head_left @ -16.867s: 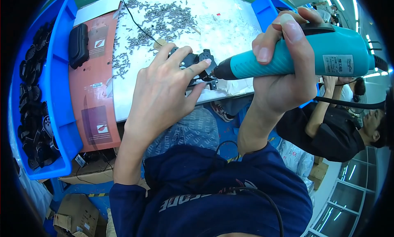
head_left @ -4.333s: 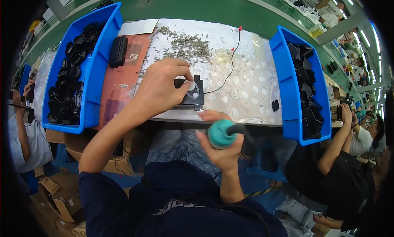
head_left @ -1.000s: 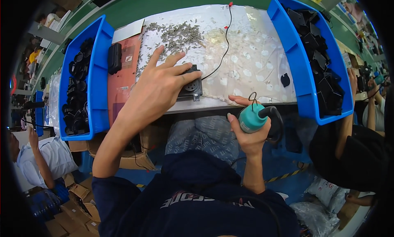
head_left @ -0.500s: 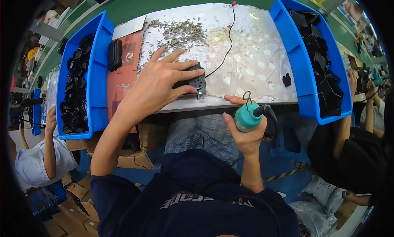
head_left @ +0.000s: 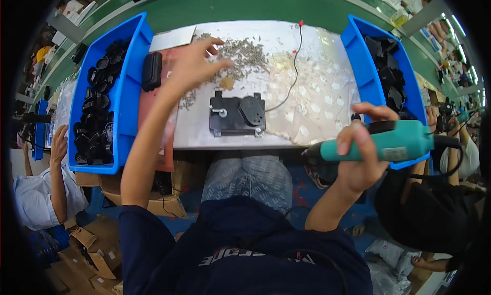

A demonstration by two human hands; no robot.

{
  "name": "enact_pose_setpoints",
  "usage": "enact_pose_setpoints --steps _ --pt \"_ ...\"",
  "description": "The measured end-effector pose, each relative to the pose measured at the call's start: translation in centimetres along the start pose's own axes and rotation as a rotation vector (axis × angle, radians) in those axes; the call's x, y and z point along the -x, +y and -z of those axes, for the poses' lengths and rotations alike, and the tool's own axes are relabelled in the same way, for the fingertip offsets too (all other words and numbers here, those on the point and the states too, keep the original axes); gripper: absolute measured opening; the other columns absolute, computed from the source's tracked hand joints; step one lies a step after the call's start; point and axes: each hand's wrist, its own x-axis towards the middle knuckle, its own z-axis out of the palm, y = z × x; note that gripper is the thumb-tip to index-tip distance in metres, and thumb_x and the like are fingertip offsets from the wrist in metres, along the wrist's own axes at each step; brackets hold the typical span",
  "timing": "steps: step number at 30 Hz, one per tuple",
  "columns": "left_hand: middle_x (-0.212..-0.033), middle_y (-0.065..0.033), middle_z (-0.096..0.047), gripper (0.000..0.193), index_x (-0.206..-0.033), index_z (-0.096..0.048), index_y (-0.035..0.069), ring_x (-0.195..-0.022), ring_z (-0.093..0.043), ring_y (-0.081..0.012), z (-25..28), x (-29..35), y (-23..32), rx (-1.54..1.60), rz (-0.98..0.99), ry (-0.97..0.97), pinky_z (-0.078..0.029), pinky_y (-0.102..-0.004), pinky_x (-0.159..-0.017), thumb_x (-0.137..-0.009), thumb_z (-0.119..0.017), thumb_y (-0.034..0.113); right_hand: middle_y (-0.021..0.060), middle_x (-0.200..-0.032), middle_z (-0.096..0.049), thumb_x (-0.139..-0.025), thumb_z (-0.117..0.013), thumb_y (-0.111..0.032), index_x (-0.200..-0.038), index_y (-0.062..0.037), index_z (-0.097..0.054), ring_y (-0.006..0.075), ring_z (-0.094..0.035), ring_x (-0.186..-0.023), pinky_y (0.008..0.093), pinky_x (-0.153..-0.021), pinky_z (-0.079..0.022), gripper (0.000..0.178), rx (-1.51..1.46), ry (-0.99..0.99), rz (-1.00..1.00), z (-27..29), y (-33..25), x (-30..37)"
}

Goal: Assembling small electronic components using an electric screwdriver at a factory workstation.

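A black plastic housing (head_left: pixel 237 115) with a round disc and a small metal post lies on the white work mat (head_left: pixel 312 98), untouched. My left hand (head_left: pixel 194 65) reaches past it to the heap of small grey screws (head_left: pixel 244 50), fingers spread over the heap's left side. My right hand (head_left: pixel 360 152) grips a teal electric screwdriver (head_left: pixel 381 143) held level off the table's front right edge, its black tip pointing left.
A blue bin (head_left: pixel 102 98) of black parts stands at the left, another blue bin (head_left: pixel 381 65) at the right. A black oblong part (head_left: pixel 152 70) lies on a red sheet. A thin black cable (head_left: pixel 290 77) crosses the mat. Other people sit at both sides.
My left hand left the black housing and moved up to the screw heap. My right hand raised the screwdriver and turned it level, to the right of the housing.
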Motion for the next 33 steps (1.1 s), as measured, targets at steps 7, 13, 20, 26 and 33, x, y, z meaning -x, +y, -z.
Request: enact_pose_setpoints --steps 7,13,20,26,33 --pt "-0.074 -0.0043 -0.064 0.037 -0.1 -0.067 0.002 -0.066 -0.059 -0.0105 -1.7 -0.7 -1.1 0.248 0.125 -0.242 -0.047 -0.0227 -0.061 -0.068 -0.078 0.014 0.0228 -0.107 -0.057 -0.081 -0.052 0.001 -0.117 0.0026 -0.047 0.0138 -0.048 -0.05 0.0259 -0.052 -0.039 0.036 0.008 -0.094 0.204 -3.7 -0.3 -6.9" --pt "-0.076 -0.0071 -0.07 0.018 -0.086 -0.071 -0.001 -0.069 -0.064 -0.0107 -1.6 -1.5 -1.3 0.431 0.087 -0.057 -0.05 -0.023 -0.065 -0.071 -0.075 0.008 0.0179 -0.091 -0.063 -0.077 -0.06 -0.002 -0.099 0.0057 -0.056 0.015 -0.051 -0.05 0.0282 -0.051 -0.041 0.023 -0.014 -0.136 0.323 -8.0 3.2 -12.2" --pt "-0.09 -0.0105 -0.068 0.028 -0.106 -0.064 -0.001 -0.083 -0.066 -0.0165 -2.9 -1.4 -3.3 0.573 -0.008 0.177 -0.053 -0.0267 -0.074 -0.078 -0.071 0.003 0.0088 -0.077 -0.064 -0.078 -0.068 -0.006 -0.089 0.0013 -0.062 0.0125 -0.057 -0.056 0.0256 -0.051 -0.047 0.015 -0.004 -0.126 0.294 -9.8 7.8 -12.6" --pt "-0.095 -0.0076 -0.064 0.035 -0.117 -0.058 0.0 -0.082 -0.06 -0.0125 -2.9 0.8 -2.1 0.415 0.013 -0.031 -0.049 -0.0236 -0.077 -0.083 -0.063 -0.006 0.0039 -0.073 -0.061 -0.07 -0.069 0.0 -0.082 -0.0031 -0.057 0.0105 -0.059 -0.066 0.0238 -0.056 -0.047 0.017 -0.286 -0.11 0.045 -11.1 9.0 -10.8" --pt "-0.094 -0.0106 -0.065 0.043 -0.121 -0.054 -0.004 -0.082 -0.06 -0.0129 -4.9 -0.4 -2.3 0.555 0.043 -0.126 -0.048 -0.0226 -0.075 -0.08 -0.065 -0.007 0.0047 -0.074 -0.059 -0.07 -0.069 -0.003 -0.086 -0.0033 -0.052 0.0117 -0.058 -0.066 0.0256 -0.061 -0.047 0.023 -0.296 -0.095 0.012 -9.7 9.4 -10.9"
